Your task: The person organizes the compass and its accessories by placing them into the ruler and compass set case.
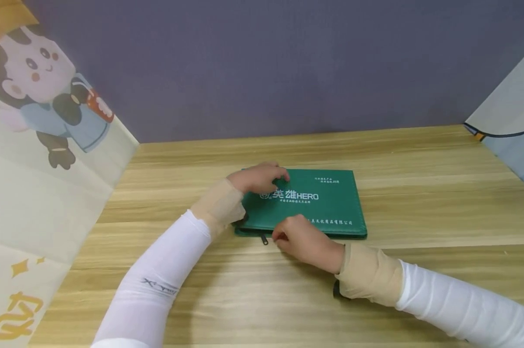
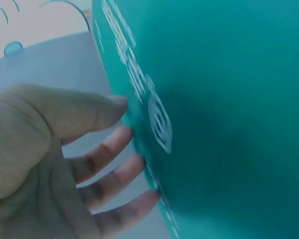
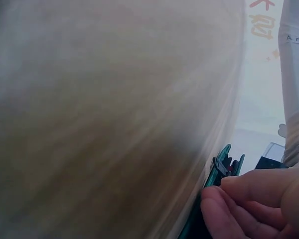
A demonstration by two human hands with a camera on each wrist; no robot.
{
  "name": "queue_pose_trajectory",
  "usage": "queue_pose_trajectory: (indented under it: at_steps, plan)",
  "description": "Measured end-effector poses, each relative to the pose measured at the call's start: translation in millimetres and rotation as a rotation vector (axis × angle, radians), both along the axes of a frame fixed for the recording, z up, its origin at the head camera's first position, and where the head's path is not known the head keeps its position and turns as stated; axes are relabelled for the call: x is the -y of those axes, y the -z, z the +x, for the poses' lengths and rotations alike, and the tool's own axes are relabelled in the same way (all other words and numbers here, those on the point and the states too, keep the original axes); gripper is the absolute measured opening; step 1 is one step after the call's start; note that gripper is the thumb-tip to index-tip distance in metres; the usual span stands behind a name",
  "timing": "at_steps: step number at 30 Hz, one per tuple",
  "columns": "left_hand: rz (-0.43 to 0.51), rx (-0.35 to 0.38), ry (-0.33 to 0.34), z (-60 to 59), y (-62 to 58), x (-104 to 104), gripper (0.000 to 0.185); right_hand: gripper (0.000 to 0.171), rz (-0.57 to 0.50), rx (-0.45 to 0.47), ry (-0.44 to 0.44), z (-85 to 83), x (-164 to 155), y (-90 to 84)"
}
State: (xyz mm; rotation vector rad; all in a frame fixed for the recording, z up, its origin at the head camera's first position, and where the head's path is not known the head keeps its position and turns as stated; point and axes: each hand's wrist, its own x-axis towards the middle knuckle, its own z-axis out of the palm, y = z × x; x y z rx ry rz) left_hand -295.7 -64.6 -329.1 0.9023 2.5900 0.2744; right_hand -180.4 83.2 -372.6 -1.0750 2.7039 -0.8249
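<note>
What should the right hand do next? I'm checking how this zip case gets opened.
Probably pinch the zipper pull and draw it along the near edge. The right hand sits beside the pull at the green case, and the left hand rests flat on top, steadying it.

A wooden table (image 1: 418,203) with pale, streaky grain fills the lower part of the head view. Behind it stands a plain purple-grey wall (image 1: 266,63), meeting the table's far edge. On the left a cream panel (image 1: 40,193) leans along the table's side, printed with a cartoon figure (image 1: 49,92) in a blue outfit near the top and yellow characters (image 1: 14,314) with small stars near the bottom. On the right, a pale blue-grey panel (image 1: 512,121) with a dark curved line closes off that side
</note>
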Motion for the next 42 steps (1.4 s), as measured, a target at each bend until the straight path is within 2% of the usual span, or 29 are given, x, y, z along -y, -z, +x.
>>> queue_pose_trajectory:
  at_steps: [4, 6, 9, 13, 18, 24, 28, 31, 36, 39, 42]
  plan:
    - [0.000, -0.040, -0.107, -10.9, 7.2, 10, 0.042, 0.011, 0.006, 0.012, 0.000, -0.5, -2, 0.4]
    - [0.011, -0.037, -0.150, -14.8, 9.5, 15, 0.043, 0.012, -0.006, 0.024, 0.000, -1.3, -4, -0.1]
    - [0.024, -0.038, -0.178, -18.4, 11.2, 20, 0.042, 0.018, -0.032, 0.050, 0.012, -4.5, -9, -1.5]
    - [0.015, -0.060, -0.190, -18.6, 11.0, 22, 0.042, 0.022, -0.040, 0.040, 0.025, -11.5, -21, -1.4]
    - [-0.045, -0.093, -0.215, -12.4, 10.4, 22, 0.045, 0.018, 0.000, 0.012, 0.042, -18.5, -38, -4.5]
    - [-0.108, -0.119, -0.230, 3.7, 8.2, 27, 0.047, 0.021, 0.026, 0.058, 0.082, -26.5, -59, -8.8]
    - [-0.115, -0.113, -0.282, 16.0, 10.1, 32, 0.057, 0.020, 0.026, 0.061, 0.123, -36.1, -71, -8.9]
    - [-0.055, -0.092, -0.356, 24.5, 13.5, 32, 0.064, 0.016, 0.037, 0.018, 0.160, -45.7, -78, -10.1]
    - [0.153, 0.008, -0.470, 34.5, 22.8, 32, 0.060, 0.011, 0.049, -0.057, 0.230, -61.1, -86, -11.2]
    - [0.259, 0.058, -0.502, 38.0, 29.1, 31, 0.062, 0.012, 0.038, -0.076, 0.257, -69.0, -92, -9.5]
    - [0.334, 0.073, -0.527, 41.7, 34.6, 29, 0.068, 0.012, 0.028, -0.093, 0.273, -75.4, -96, -8.4]
